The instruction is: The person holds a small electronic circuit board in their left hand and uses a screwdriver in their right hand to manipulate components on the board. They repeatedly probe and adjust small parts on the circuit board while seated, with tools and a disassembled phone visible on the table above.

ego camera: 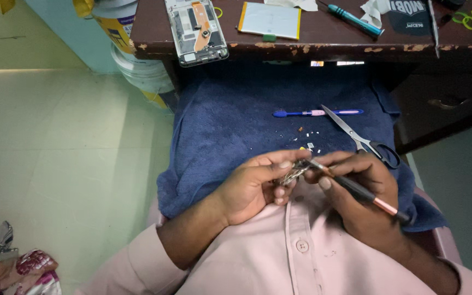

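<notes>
My left hand (255,186) pinches a small shiny metal part (293,173) between thumb and fingers, just above my lap. My right hand (364,188) grips a slim black tool with copper-coloured bands (356,190), and its tip touches the metal part. Both hands meet over a dark blue towel (230,120) spread across my lap. Tiny white and yellow scraps (308,139) lie on the towel just beyond my fingers. A pair of scissors (359,136) rests on the towel next to my right hand, and a blue and pink toothbrush (315,113) lies farther out.
A worn brown desk (323,46) runs along the top, holding an opened phone body (196,30), a flat yellow-edged battery (270,21), a teal-handled screwdriver (353,19) and yellow rubber bands (470,19). Stacked buckets (132,54) stand at the left on the pale tiled floor. Patterned cloth (12,267) lies at bottom left.
</notes>
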